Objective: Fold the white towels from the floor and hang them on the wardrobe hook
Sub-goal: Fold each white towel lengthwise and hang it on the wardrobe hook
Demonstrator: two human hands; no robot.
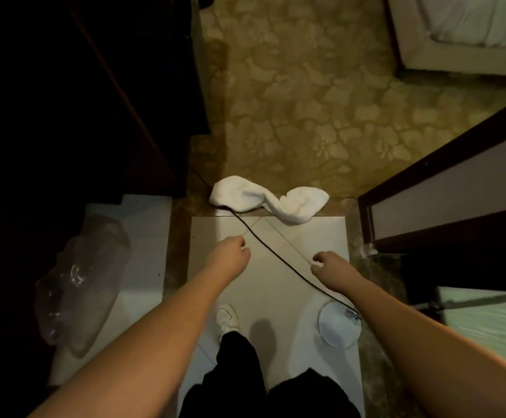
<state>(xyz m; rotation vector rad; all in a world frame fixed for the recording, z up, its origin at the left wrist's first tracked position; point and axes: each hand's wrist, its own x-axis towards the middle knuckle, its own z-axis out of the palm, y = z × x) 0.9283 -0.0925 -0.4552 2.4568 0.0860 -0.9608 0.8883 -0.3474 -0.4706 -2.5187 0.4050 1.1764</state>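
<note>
Left hand (234,251) and right hand (325,264) empty, black cable (279,257) between — white towel (268,201) beyond

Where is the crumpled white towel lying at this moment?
In the head view, the crumpled white towel lies on the floor, centre frame, where the patterned carpet meets the white tile. It is ahead of both empty hands, with a thin black cable running under its left end.

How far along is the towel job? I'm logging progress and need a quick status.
Nothing looks done yet. The white towel lies crumpled on the floor, unfolded, with a black cord running from under it. The left hand and right hand reach toward it but hold nothing. Picking up, folding and hanging are all left; no hook is in view.
</note>
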